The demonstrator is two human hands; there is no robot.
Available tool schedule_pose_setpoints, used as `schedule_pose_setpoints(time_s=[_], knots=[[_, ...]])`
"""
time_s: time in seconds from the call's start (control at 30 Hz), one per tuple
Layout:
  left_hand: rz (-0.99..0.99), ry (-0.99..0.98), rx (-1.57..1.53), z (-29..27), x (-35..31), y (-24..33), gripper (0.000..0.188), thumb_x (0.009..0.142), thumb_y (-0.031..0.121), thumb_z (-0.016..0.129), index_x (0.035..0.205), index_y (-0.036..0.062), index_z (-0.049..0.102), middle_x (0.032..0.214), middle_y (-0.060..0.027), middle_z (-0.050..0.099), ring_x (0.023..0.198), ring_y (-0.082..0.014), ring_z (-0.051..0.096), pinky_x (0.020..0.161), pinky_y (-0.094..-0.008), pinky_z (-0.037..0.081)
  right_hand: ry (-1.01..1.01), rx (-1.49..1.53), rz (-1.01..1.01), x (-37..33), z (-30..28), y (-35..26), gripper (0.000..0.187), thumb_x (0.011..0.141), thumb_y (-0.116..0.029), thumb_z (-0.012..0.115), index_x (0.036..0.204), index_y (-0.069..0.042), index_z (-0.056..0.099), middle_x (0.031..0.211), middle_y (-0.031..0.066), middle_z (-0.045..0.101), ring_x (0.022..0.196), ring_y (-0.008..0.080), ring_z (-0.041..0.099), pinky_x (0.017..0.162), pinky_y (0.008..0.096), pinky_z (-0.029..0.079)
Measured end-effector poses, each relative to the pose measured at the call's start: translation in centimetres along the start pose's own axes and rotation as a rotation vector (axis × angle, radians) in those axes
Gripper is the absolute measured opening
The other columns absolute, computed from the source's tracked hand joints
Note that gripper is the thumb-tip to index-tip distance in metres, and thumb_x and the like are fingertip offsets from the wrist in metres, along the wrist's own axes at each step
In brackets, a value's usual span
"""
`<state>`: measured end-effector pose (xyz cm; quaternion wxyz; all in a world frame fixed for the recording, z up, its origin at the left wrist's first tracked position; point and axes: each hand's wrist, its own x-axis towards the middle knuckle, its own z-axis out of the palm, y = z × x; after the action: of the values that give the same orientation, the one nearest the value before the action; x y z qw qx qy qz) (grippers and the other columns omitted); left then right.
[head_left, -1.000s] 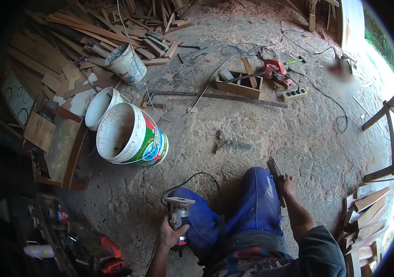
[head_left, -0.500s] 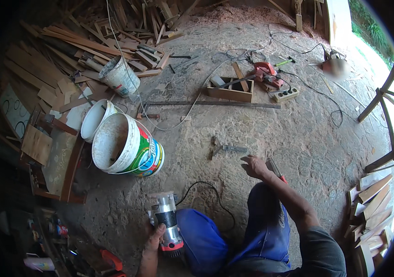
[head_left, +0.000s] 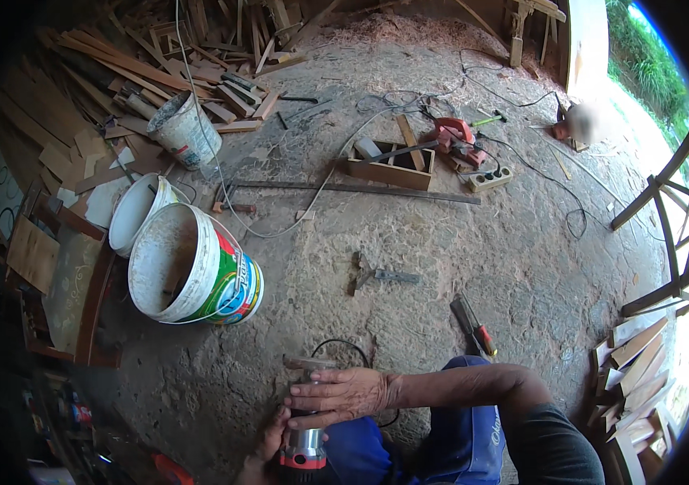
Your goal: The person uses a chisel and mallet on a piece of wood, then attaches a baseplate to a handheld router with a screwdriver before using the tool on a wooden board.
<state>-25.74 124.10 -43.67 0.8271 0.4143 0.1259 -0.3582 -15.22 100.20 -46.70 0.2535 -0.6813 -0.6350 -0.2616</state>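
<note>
A silver, black and red trim router stands upright, base up, at the lower middle by my blue-trousered knee. My left hand grips its body from the left side. My right hand lies across the upper body with its fingers bent round it, hiding the middle of the tool. Behind the router a black cord curves over the floor. Beyond my right forearm lies a flat-bladed hand tool with a red handle. Farther off is a small dark T-shaped tool.
Two white buckets stand at the left, and a third, grimy bucket behind them. A wooden box, a red power tool and a power strip sit farther off. Wood offcuts are piled at right.
My right hand has come from over the floor at right onto the router. The router, in my left hand, sits slightly lower. The view has shifted a little.
</note>
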Motion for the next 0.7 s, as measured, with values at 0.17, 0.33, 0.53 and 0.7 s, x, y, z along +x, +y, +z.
schedule_pose_setpoints(time_s=[0.17, 0.33, 0.53, 0.7], knots=[[-0.014, -0.043, 0.176, 3.2, 7.0, 4.2, 0.062, 0.107, 0.05, 0.04, 0.155, 0.012, 0.026, 0.118, -0.0185, 0.063, 0.09, -0.0313, 0.074, 0.07, -0.0407, 0.063, 0.048, -0.133, 0.208, -3.0, -1.0, 3.4, 0.057, 0.088, -0.02, 0.062, 0.141, -0.033, 0.048, 0.139, 0.0079, 0.055, 0.132, 0.0292, 0.054, 0.114, 0.0466, 0.039], [-0.154, -0.298, 0.146, 8.0, 15.6, 6.9, 0.063, 0.108, 0.057, 0.028, 0.145, 0.008, 0.041, 0.11, -0.0173, 0.068, 0.084, -0.0293, 0.074, 0.07, -0.0386, 0.064, 0.041, -0.32, 0.437, -6.2, -7.2, 5.6, 0.056, 0.082, -0.019, 0.065, 0.135, -0.027, 0.052, 0.123, 0.0091, 0.058, 0.121, 0.0304, 0.059, 0.107, 0.0491, 0.046], [-0.134, -0.046, 0.789, 4.8, 31.8, 4.0, 0.067, 0.105, 0.056, 0.041, 0.14, 0.0009, 0.053, 0.114, -0.0129, 0.07, 0.093, -0.0207, 0.071, 0.088, -0.0371, 0.057, 0.151, -0.597, 1.027, -12.3, -14.8, 2.8, 0.082, 0.06, -0.021, 0.091, 0.131, -0.007, 0.051, 0.12, 0.016, 0.061, 0.111, 0.0374, 0.062, 0.094, 0.0479, 0.052], [0.329, 0.186, 1.754, -2.7, 44.9, -6.2, 0.051, 0.099, 0.039, 0.055, 0.142, 0.0126, 0.055, 0.099, -0.0172, 0.073, 0.091, -0.0311, 0.072, 0.092, -0.0467, 0.054, 0.199, -0.728, 1.384, -16.6, -19.0, -0.6, 0.089, 0.057, -0.019, 0.095, 0.133, -0.007, 0.049, 0.118, 0.0167, 0.064, 0.108, 0.0383, 0.064, 0.09, 0.0475, 0.053]])
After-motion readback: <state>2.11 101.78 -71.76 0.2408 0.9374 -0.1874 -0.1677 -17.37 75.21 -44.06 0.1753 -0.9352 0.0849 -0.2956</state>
